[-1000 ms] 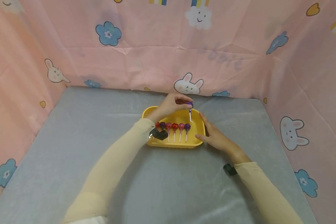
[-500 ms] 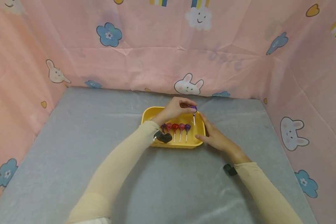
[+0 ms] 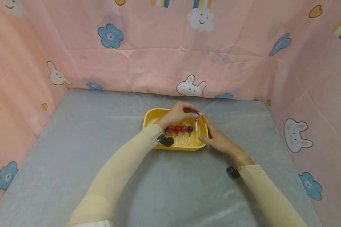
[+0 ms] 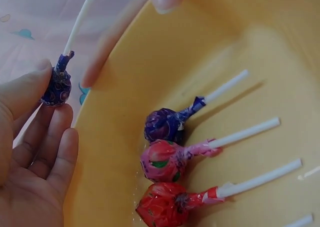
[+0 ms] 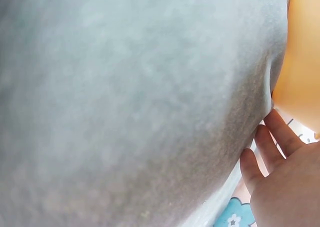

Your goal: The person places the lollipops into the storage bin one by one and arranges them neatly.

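A purple-wrapped lollipop is pinched by its candy head between the thumb and fingers of my left hand, over the tray's right part. Its white stick points toward me. On the floor of the yellow tray several lollipops lie in a row, sticks toward me. In the left wrist view a purple lollipop, a pink lollipop and a red lollipop show clearly; my left forearm hides the row's left end. My right hand holds the tray's right side, thumb over the rim and fingers along the outer wall.
Grey cloth covers the table under the tray. A pink printed curtain hangs along the back and both sides. Each wrist carries a black camera, such as the left one.
My left hand, with the purple lollipop, has moved slightly right and toward me. Its forearm now covers more of the row's left end. My right hand stays put on the tray.
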### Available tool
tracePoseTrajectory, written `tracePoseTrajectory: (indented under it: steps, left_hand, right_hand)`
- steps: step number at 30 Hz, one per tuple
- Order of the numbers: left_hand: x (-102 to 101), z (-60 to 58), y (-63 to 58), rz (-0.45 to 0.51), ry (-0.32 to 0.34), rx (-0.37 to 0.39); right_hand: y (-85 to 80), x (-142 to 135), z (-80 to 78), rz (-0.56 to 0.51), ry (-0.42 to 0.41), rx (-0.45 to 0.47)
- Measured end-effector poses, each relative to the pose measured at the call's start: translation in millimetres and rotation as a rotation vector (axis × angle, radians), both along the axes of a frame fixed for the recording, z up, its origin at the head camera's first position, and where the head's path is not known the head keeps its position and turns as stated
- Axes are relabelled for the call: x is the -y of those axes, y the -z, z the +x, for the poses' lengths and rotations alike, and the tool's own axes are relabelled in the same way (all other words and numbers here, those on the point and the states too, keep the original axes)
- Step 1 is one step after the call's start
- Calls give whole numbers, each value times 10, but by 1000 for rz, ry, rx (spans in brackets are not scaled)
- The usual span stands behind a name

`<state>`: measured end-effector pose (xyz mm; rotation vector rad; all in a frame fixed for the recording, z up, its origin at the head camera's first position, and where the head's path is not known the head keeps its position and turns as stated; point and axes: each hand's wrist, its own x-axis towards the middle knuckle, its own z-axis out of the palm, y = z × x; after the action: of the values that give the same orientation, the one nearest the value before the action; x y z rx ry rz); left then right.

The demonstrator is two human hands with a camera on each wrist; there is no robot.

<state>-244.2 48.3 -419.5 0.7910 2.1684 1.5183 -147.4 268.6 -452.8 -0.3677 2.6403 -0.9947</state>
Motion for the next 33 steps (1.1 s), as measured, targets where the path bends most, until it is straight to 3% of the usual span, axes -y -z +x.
tracePoseTrajectory:
  steps: [5, 15, 33]
  left_hand:
    - [-33, -9, 18, -36, 37, -12]
    - [-125, -31, 55, -89, 140, -110]
    - [-144, -23, -6, -112, 155, -176]
  right_hand:
    - [37, -25, -3, -20, -4, -3]
    - [29, -39, 17, -32, -13, -23]
    - [-6, -15, 5, -17, -4, 11]
